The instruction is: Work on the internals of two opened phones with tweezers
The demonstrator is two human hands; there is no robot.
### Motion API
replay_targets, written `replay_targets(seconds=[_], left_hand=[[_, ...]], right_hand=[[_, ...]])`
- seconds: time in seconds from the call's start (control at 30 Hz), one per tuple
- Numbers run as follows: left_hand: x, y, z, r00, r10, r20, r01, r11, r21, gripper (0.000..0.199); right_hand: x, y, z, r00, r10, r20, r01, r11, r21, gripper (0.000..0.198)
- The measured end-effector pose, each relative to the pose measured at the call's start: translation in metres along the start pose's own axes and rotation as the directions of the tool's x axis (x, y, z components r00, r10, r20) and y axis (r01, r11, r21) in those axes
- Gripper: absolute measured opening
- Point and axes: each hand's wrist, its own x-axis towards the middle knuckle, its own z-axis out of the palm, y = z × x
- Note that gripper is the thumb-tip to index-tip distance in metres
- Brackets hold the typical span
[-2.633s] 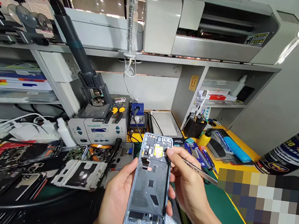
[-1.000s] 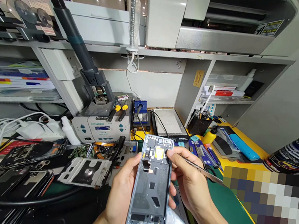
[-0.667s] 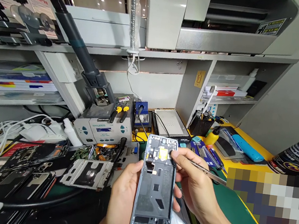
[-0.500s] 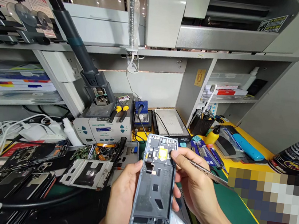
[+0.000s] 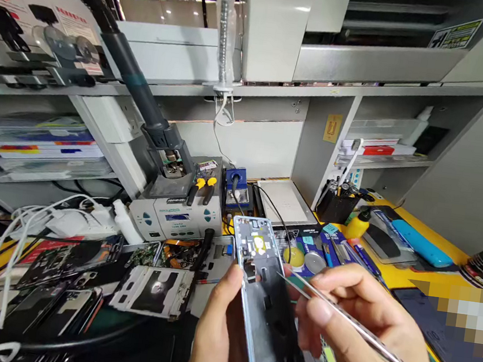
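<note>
Opened phone [image 5: 267, 309] held tilted btwn L hand [image 5: 220, 326] thumb & fingers, latter mostly hidden. Tweezers [image 5: 350, 319] pinched by R hand [image 5: 387, 319] fingers, tips held over phone; contact can't be told. Metal plate [image 5: 151, 291] seen L of L thumb; yellow tub [image 5: 296, 256] past R fingertips.

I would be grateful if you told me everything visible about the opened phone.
The opened phone has a shiny, pale blue rim around a dark, flat interior. Small electronic parts and a yellow-edged white patch crowd its upper end, with cutouts below. It is tilted, the top leaning left, over the cluttered bench. The left hand grips its left side, while tweezers reach over the interior; whether their tips touch it is unclear.
</note>
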Motion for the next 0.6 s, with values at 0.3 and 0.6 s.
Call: replay_targets(seconds=[0.3,0.6], left_hand=[[-0.007,0.000,-0.009,0.926,0.371,-0.069,-0.323,0.874,0.364,0.067],[-0.013,0.005,-0.011,0.901,0.433,-0.010,-0.357,0.756,0.549,0.074]], right_hand=[[0.000,-0.014,0.005,0.995,-0.079,0.054,0.082,0.995,-0.055,0.026],[-0.016,-0.028,0.007,0.995,-0.044,0.086,0.053,0.994,-0.095,0.007]])
